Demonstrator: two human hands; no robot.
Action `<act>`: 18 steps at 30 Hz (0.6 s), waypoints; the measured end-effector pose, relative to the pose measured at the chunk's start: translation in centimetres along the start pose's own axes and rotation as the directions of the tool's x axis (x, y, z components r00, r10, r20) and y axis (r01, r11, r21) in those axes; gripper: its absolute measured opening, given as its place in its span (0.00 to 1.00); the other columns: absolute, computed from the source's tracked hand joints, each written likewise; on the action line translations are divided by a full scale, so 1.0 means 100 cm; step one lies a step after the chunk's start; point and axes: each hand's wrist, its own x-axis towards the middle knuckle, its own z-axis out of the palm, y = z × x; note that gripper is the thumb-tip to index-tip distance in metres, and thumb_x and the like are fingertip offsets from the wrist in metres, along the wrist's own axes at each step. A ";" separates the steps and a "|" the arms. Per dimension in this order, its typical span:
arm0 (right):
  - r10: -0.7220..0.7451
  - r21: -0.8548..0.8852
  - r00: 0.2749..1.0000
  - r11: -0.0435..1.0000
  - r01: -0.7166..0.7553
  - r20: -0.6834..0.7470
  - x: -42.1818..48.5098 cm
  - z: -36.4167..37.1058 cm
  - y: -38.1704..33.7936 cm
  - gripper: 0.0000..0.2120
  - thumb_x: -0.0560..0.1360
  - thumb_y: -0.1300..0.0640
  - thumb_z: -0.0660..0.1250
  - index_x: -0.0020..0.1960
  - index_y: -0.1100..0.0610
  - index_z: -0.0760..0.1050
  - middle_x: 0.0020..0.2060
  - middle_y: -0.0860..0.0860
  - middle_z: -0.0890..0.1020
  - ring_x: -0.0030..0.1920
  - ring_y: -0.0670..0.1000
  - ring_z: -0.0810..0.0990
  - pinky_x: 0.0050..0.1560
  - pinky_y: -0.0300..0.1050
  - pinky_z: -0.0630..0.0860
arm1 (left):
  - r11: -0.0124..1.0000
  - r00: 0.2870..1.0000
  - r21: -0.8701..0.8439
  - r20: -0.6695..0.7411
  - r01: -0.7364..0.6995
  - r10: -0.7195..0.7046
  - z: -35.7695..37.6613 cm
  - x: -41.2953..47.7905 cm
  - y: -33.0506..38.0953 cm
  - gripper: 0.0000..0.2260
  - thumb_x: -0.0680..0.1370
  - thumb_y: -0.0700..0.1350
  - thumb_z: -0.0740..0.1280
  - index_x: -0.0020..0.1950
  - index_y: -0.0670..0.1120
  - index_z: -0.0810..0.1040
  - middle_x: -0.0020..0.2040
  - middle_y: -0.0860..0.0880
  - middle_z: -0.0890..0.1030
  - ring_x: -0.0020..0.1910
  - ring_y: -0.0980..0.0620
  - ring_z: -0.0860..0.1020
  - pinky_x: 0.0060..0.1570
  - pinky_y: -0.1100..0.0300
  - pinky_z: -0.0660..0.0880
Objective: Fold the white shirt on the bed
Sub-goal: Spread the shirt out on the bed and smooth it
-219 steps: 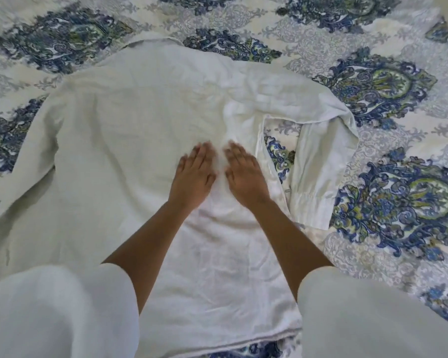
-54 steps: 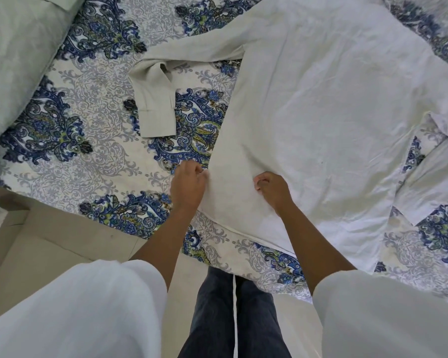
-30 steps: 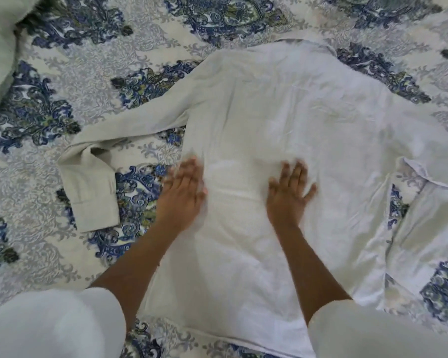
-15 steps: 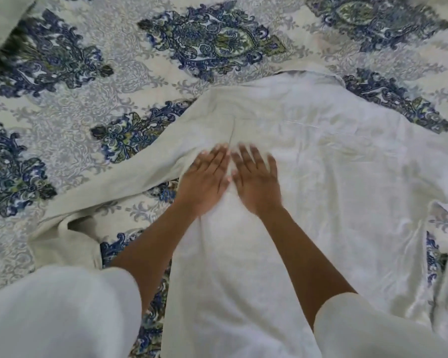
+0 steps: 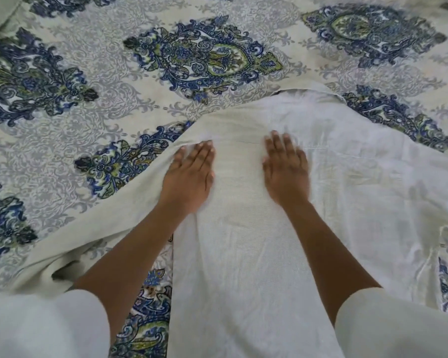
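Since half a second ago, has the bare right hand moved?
Yes. The right hand slid rightward across the white fabric shirt, toward its collar.

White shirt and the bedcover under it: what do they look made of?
White shirt: thin woven cloth, likely cotton or linen, matte; a fine grid weave and soft creases show. Bedcover: printed woven fabric, probably cotton, matte; flat blue-green medallions on cream, no sheen.

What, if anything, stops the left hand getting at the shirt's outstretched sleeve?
Probably nothing, so yes: the left hand lies flat on the white shirt right where the sleeve begins, and the sleeve lies uncovered on the bedspread, out to the left.
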 end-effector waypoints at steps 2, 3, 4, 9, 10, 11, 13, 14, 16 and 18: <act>0.059 0.089 0.997 0.995 -0.053 -0.059 0.006 -0.010 0.001 0.30 0.76 0.46 0.39 0.73 0.53 0.62 0.73 0.49 0.64 0.74 0.50 0.59 0.71 0.50 0.53 | 0.999 0.993 -0.032 -0.115 -0.026 0.022 -0.015 0.007 0.003 0.22 0.79 0.47 0.49 0.68 0.40 0.70 0.69 0.41 0.71 0.69 0.44 0.68 0.71 0.47 0.58; 0.090 0.142 0.990 0.987 -0.074 -0.107 0.012 -0.016 -0.004 0.28 0.77 0.47 0.42 0.70 0.54 0.67 0.70 0.50 0.70 0.72 0.51 0.63 0.69 0.49 0.55 | 0.999 0.976 -0.025 -0.216 -0.047 0.041 -0.021 0.015 0.005 0.20 0.78 0.46 0.52 0.61 0.39 0.75 0.61 0.41 0.78 0.61 0.42 0.74 0.65 0.47 0.66; 0.122 0.178 0.982 0.979 -0.095 -0.146 0.019 -0.021 -0.008 0.26 0.77 0.48 0.44 0.67 0.54 0.71 0.66 0.50 0.74 0.69 0.52 0.66 0.66 0.48 0.56 | 0.997 0.956 -0.048 -0.291 -0.057 0.041 -0.028 0.027 0.006 0.17 0.77 0.45 0.53 0.56 0.39 0.77 0.54 0.41 0.79 0.55 0.42 0.76 0.58 0.48 0.70; 0.173 0.293 0.977 0.947 -0.131 -0.125 0.060 -0.033 0.006 0.16 0.77 0.58 0.56 0.62 0.53 0.75 0.63 0.47 0.75 0.65 0.53 0.67 0.62 0.48 0.61 | 0.864 0.972 -0.474 -0.067 0.168 -0.225 -0.058 0.104 -0.012 0.13 0.80 0.44 0.59 0.61 0.38 0.71 0.59 0.40 0.73 0.60 0.42 0.71 0.58 0.49 0.70; 0.191 0.311 0.975 0.939 -0.147 -0.114 0.064 -0.032 0.016 0.16 0.77 0.59 0.56 0.61 0.53 0.76 0.63 0.47 0.75 0.65 0.53 0.67 0.63 0.48 0.61 | 0.749 0.966 -0.619 0.070 0.237 -0.248 -0.058 0.116 -0.014 0.10 0.80 0.42 0.58 0.58 0.38 0.72 0.55 0.41 0.76 0.57 0.44 0.74 0.56 0.53 0.73; 0.213 0.326 0.971 0.930 -0.167 -0.109 0.067 -0.030 0.026 0.17 0.76 0.59 0.55 0.60 0.52 0.76 0.63 0.48 0.75 0.65 0.54 0.68 0.65 0.49 0.63 | 0.659 0.955 -0.691 0.190 0.296 -0.230 -0.055 0.126 -0.016 0.08 0.80 0.40 0.59 0.56 0.39 0.73 0.49 0.43 0.77 0.49 0.47 0.77 0.49 0.61 0.75; 0.291 0.416 0.952 0.880 -0.229 -0.092 0.069 -0.031 0.048 0.18 0.76 0.62 0.56 0.60 0.55 0.77 0.64 0.50 0.76 0.65 0.54 0.69 0.67 0.46 0.63 | 0.455 0.916 -0.795 0.359 0.401 -0.181 -0.056 0.133 -0.025 0.05 0.80 0.39 0.61 0.52 0.42 0.76 0.39 0.48 0.76 0.35 0.54 0.73 0.31 0.70 0.71; 0.342 0.507 0.938 0.821 -0.263 -0.066 0.069 -0.034 0.056 0.17 0.76 0.64 0.56 0.60 0.57 0.77 0.63 0.51 0.76 0.64 0.53 0.71 0.66 0.43 0.64 | 0.387 0.917 -0.831 0.355 0.399 -0.184 -0.055 0.132 -0.031 0.06 0.79 0.39 0.62 0.52 0.42 0.78 0.39 0.48 0.78 0.34 0.54 0.72 0.30 0.69 0.70; 0.415 0.691 0.910 0.659 -0.298 -0.004 0.072 -0.043 0.065 0.16 0.76 0.66 0.57 0.58 0.59 0.78 0.56 0.52 0.80 0.53 0.47 0.77 0.57 0.39 0.69 | 0.360 0.932 -0.865 0.283 0.350 -0.227 -0.049 0.131 -0.037 0.08 0.78 0.36 0.63 0.52 0.39 0.80 0.45 0.43 0.81 0.41 0.50 0.77 0.41 0.62 0.73; 0.500 0.799 0.866 0.529 -0.286 -0.021 0.078 -0.053 0.070 0.14 0.76 0.65 0.58 0.56 0.59 0.79 0.46 0.49 0.80 0.38 0.40 0.74 0.44 0.36 0.69 | 0.369 0.947 -0.879 0.231 0.302 -0.225 -0.049 0.132 -0.032 0.07 0.79 0.39 0.62 0.46 0.41 0.80 0.43 0.43 0.80 0.40 0.53 0.79 0.42 0.65 0.74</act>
